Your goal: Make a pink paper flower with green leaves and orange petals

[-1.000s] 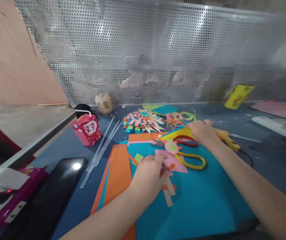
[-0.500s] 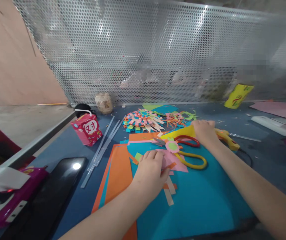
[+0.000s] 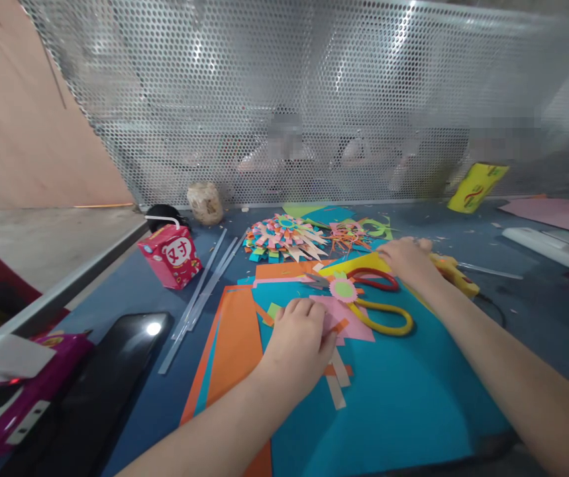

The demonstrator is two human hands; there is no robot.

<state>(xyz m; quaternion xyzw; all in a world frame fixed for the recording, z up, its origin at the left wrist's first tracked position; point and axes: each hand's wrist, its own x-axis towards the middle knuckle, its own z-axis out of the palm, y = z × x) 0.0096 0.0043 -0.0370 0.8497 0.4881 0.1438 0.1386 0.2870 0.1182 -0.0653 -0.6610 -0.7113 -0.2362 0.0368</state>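
Yellow paper point(image 3: 358, 265) runs under the right hand point(image 3: 411, 264) at two o'clock from the scissors point(image 3: 374, 305), left hand point(image 3: 298, 331) at eight; neither grip can be told. Positioning seems underway, next needing care.

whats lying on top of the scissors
A paper disc, green with a scalloped pink edge, lies over the middle of the scissors. The part beneath it, between blades and handles, is covered and cannot be seen.
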